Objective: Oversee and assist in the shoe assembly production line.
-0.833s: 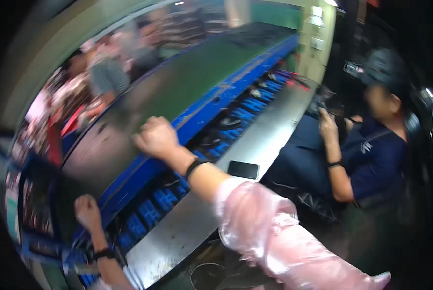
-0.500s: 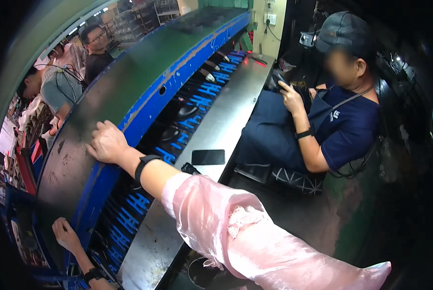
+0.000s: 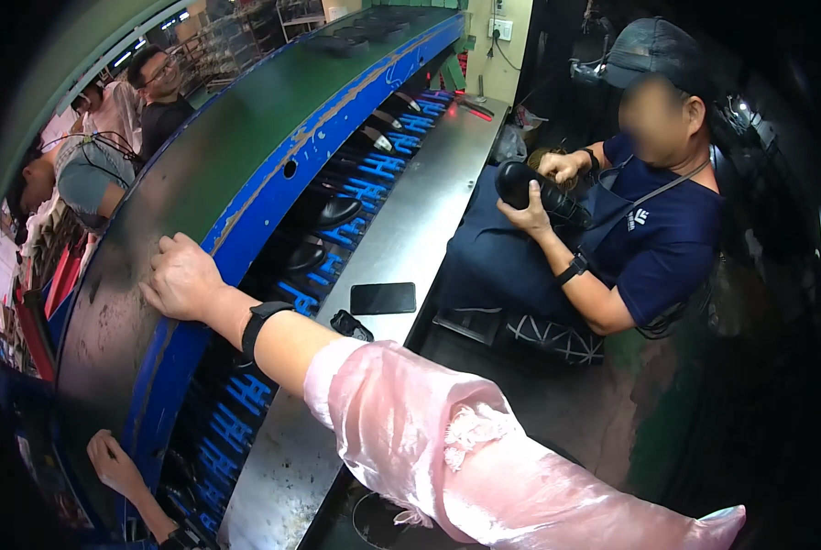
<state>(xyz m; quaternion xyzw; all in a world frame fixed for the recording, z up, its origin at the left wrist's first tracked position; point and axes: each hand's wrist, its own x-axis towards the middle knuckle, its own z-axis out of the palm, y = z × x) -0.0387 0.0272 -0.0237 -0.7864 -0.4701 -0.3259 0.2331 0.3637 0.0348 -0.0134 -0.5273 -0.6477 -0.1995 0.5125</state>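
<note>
My right hand (image 3: pixel 181 275) lies on the dark green top of a long curved machine cover (image 3: pixel 273 119), fingers bent at its blue rim (image 3: pixel 273 188), holding nothing. A black band sits on that wrist and a pink sleeve covers the arm. My left hand (image 3: pixel 113 463) is low at the left against the same blue rim, fingers curled; its grip is unclear. Under the cover, black shoes (image 3: pixel 337 213) ride on a belt with blue markings (image 3: pixel 374 170).
A steel ledge (image 3: pixel 401 238) runs along the belt, with a black phone (image 3: pixel 383 298) and a small dark object (image 3: pixel 351 324) on it. A seated co-worker at the right holds a black shoe (image 3: pixel 543 194). Other people stand beyond the cover at the far left.
The view has swung and drawn closer, so my right hand sits lower on the cover. The co-worker, earlier looking at something small in both hands, now holds a black shoe.
</note>
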